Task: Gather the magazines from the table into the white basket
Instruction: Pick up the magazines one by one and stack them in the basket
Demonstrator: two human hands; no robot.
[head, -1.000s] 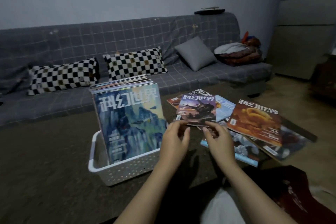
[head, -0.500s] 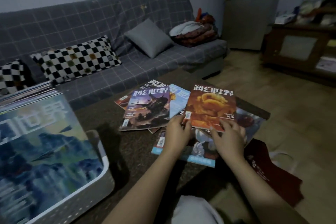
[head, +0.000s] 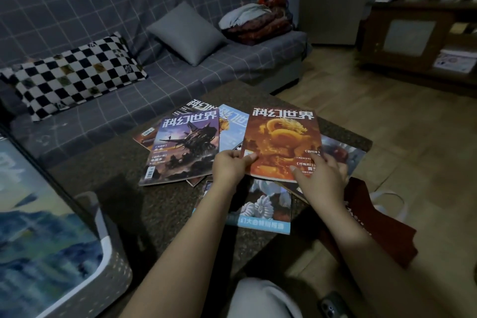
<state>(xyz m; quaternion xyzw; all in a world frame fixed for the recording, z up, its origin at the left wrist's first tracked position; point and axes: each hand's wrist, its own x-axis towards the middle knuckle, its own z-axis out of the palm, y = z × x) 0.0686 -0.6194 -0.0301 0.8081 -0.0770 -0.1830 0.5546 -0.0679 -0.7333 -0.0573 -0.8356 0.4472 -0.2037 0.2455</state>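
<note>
Orange magazine [head: 281,142] in the middle of the frame, on top of the messy pile on the surface [head: 160,204]. Pinched at its lower left corner by the left hand [head: 228,166], likely to lift it free. Right hand [head: 320,175] laid on the lower right part, fingers spread, likely to keep it steady. White basket [head: 108,248] at the lower left, close by, with a blue magazine [head: 38,227] standing inside, ready for more.

Grey sofa [head: 160,41] w/ checkered pillow [head: 72,72], grey cushion [head: 187,32], wood cabinet [head: 413,39]

Table [head: 165,210] with magazines [head: 187,148], white basket [head: 107,246]
</note>
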